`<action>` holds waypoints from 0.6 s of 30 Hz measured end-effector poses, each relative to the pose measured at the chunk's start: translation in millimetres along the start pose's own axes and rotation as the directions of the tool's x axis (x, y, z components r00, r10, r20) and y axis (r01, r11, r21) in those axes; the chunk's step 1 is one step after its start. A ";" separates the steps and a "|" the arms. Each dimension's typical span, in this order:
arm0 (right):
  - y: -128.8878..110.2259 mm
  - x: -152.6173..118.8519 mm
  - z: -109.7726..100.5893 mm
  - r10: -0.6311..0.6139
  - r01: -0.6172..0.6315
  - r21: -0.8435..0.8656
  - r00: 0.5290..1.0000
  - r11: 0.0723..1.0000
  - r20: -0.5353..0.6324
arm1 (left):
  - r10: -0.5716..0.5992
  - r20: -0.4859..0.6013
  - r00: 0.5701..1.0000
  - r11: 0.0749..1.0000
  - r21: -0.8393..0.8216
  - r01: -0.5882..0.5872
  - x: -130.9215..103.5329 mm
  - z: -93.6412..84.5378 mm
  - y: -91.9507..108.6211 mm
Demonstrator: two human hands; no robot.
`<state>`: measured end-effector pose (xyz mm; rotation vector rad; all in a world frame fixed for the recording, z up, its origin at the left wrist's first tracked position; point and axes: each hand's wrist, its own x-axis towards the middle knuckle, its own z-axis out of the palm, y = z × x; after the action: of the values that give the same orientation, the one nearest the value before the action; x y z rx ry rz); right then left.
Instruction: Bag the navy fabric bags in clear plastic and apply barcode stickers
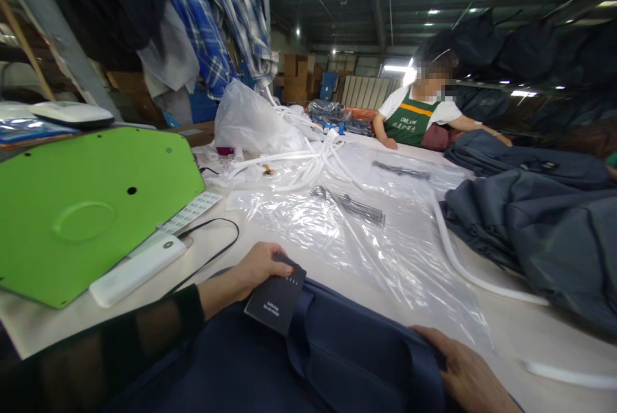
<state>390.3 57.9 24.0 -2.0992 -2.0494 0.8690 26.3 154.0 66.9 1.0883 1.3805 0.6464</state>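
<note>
A dark navy bag (357, 329) with a strap handle lies in front of me at the table's near edge. My left hand (258, 270) pinches a black hang tag (276, 300) with small white print, thumb on top, over the bag's upper edge. On the bag's right side my right hand (460, 361) grips the edge near the handle's end, its fingertips partly hidden by the fabric. Just beyond the bag, clear plastic bags (337, 233) with black printing are spread flat on the table.
To the left are a green panel (96, 207), a white oblong device (137, 272) and a black cord (231, 241). White foam tubes (308, 166) lie mid-table. Dark bags (540, 227) are piled right. Across the table stands a person in a green apron (409, 121).
</note>
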 end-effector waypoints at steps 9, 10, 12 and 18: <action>20.4 6.4 14.8 -0.044 0.047 0.028 0.993 0.999 -0.110 | 0.193 0.147 0.970 0.871 0.430 -0.238 33.7 16.9 30.5; 20.6 6.2 15.1 -0.042 0.045 0.028 0.993 0.999 -0.109 | 0.202 0.176 0.963 0.837 0.480 -0.263 36.9 18.5 34.5; 20.0 5.1 14.7 -0.039 0.042 0.024 0.993 0.999 -0.109 | 0.207 0.208 0.956 0.772 0.566 -0.290 42.3 19.1 41.6; 18.0 2.6 11.6 -0.050 0.053 0.034 0.995 0.998 -0.087 | 0.202 0.170 0.965 0.648 0.715 -0.262 36.1 -8.6 42.6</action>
<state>401.1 54.8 5.7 -2.0189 -2.0197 0.7881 32.8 205.2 89.8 1.9481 1.4794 0.1905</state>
